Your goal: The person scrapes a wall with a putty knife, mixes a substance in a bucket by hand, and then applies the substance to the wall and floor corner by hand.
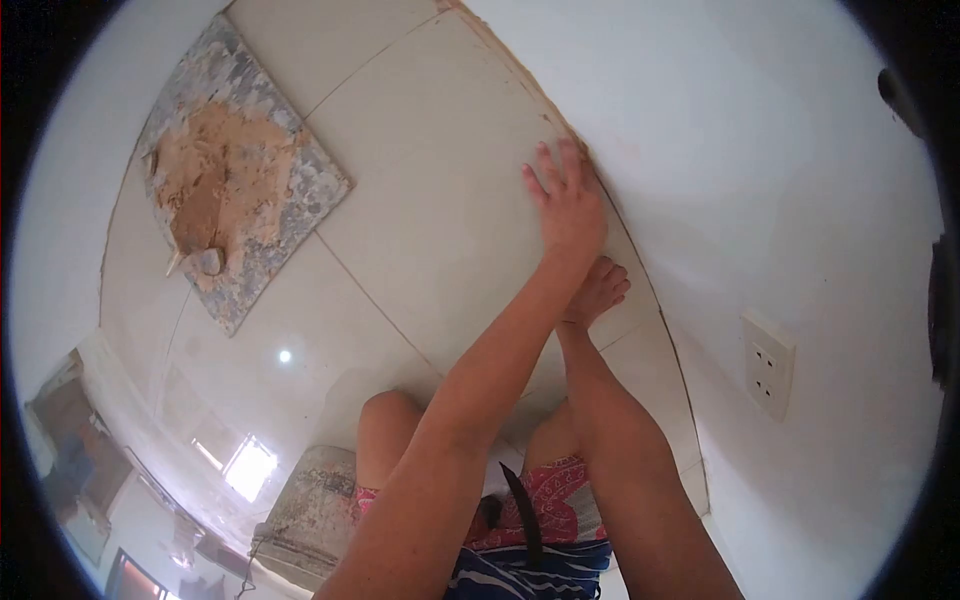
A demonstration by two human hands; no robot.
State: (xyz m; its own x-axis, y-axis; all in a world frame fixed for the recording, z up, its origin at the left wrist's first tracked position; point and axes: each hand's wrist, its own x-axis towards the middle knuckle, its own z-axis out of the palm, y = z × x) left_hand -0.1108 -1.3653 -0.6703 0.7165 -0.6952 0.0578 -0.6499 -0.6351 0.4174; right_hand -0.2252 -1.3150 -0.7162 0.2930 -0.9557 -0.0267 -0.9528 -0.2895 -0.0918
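My left hand (pixel 573 212) rests on the pale floor tile (pixel 430 150) with its fingers spread, fingertips close to the foot of the white wall (pixel 740 170). A thin brown line of filler (pixel 520 75) runs along the joint between floor and wall, just beyond those fingertips. Just below my left wrist and partly behind it, my right hand (pixel 598 292) is low near the same joint. Its fingers look short and curled; whatever may be in them is hidden.
At upper left lies a stained board (pixel 325 185) bearing a heap of brown paste (pixel 240 150) and a small block-like tool (pixel 208 262). A white wall socket (pixel 768 365) is at right. By my legs stands a worn, splattered block or stool (pixel 305 510).
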